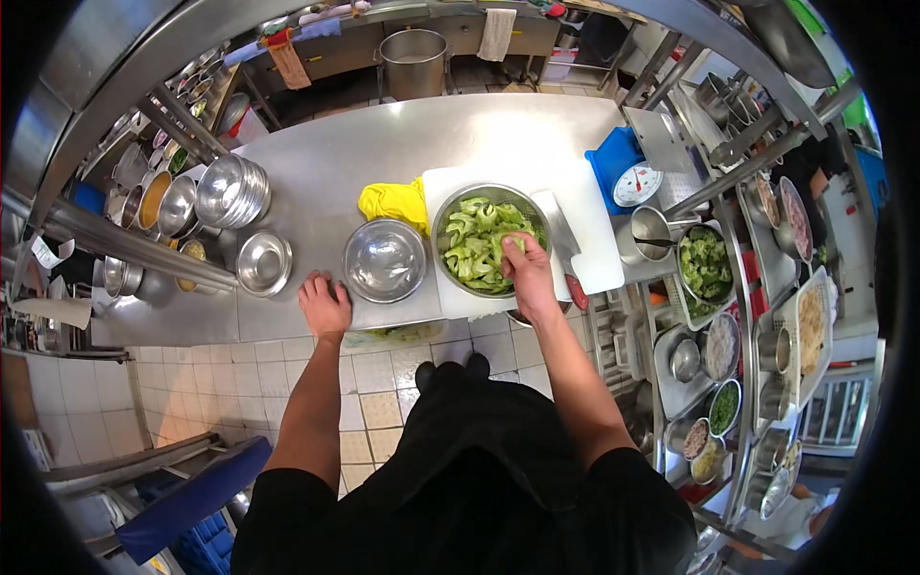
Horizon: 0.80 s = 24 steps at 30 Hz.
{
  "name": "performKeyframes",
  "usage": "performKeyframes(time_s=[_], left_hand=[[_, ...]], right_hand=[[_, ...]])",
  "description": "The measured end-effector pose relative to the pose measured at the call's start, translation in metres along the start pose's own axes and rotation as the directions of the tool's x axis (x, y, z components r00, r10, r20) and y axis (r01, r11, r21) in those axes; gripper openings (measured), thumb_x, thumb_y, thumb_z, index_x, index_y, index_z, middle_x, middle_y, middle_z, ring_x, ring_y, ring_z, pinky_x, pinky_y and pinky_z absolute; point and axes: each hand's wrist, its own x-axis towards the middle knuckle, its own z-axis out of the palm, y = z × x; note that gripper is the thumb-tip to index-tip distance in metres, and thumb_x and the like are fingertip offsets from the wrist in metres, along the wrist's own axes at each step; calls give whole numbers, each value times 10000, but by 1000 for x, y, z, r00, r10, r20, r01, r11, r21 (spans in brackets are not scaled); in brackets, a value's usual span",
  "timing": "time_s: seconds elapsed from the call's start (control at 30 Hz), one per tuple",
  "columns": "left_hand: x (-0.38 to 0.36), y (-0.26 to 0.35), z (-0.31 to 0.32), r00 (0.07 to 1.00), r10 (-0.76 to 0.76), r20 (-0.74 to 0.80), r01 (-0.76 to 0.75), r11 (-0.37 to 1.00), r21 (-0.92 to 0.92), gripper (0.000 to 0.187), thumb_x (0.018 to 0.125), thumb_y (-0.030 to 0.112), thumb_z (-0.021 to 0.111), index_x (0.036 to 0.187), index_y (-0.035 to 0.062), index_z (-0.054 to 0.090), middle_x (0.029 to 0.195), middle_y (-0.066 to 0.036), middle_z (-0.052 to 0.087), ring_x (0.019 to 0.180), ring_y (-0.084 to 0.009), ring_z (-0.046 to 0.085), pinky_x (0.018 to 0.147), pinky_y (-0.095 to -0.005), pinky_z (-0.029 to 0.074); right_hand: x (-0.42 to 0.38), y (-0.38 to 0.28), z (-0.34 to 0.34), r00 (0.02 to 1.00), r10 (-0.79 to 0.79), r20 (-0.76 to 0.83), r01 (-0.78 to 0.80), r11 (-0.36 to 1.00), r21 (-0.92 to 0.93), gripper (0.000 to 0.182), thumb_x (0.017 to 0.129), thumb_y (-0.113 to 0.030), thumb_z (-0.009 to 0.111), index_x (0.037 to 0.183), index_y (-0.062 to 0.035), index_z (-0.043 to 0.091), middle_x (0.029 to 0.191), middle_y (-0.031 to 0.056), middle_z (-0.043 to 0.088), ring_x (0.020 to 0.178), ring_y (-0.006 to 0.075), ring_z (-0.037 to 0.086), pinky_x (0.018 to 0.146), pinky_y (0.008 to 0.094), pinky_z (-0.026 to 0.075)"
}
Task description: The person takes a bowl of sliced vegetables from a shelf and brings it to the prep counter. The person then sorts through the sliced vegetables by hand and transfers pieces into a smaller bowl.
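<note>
Steel bowl (437,251) holds cut greens (470,241); right fingers (523,241) curl over them, grip unclear; left fingers (315,285) spread, empty, on counter (326,172).

Your clothing: a plain black top (383,532) with short sleeves (632,484) ending near your elbows; loosely folded black cloth (479,407) at your front; dark, round-toed shoes (477,364). Your forearms (311,407) and hands (324,305) are bare.

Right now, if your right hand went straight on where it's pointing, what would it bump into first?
The right hand would probably meet the cut green vegetable pieces in the metal bowl; whether it already touches them is unclear.
</note>
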Motion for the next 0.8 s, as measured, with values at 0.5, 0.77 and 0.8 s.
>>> performKeyframes(time_s=[0.5, 0.77, 0.8], left_hand=[[0, -1, 2, 1000, 0, -2, 0, 1000, 1, 305, 897, 249, 651, 1145, 74, 621, 1343, -152, 570, 1260, -390, 492, 1076, -523, 399], [1, 0, 3, 1000, 9, 1, -9, 1000, 27, 313, 893, 237, 659, 1151, 65, 614, 1345, -151, 560, 1275, -387, 476, 1081, -506, 405], [1, -1, 3, 1000, 8, 3, -8, 1000, 23, 314, 893, 237, 659, 1152, 66, 615, 1346, -151, 558, 1278, -387, 473, 1082, -507, 404]], right_hand=[[60, 5, -22, 977, -215, 4, 25, 94, -995, 763, 829, -404, 803, 1406, 22, 544, 1382, 284, 547, 1303, 431, 508, 1087, 522, 443], [-12, 46, 26, 769, -464, 439, 444, -106, -890, 442, 880, -148, 664, 1310, -60, 614, 1264, 224, 598, 1202, 407, 561, 1043, 510, 445], [-21, 50, 27, 761, -457, 460, 463, -113, -879, 428, 879, -142, 658, 1297, -53, 621, 1275, 225, 595, 1204, 411, 561, 1040, 514, 444]])
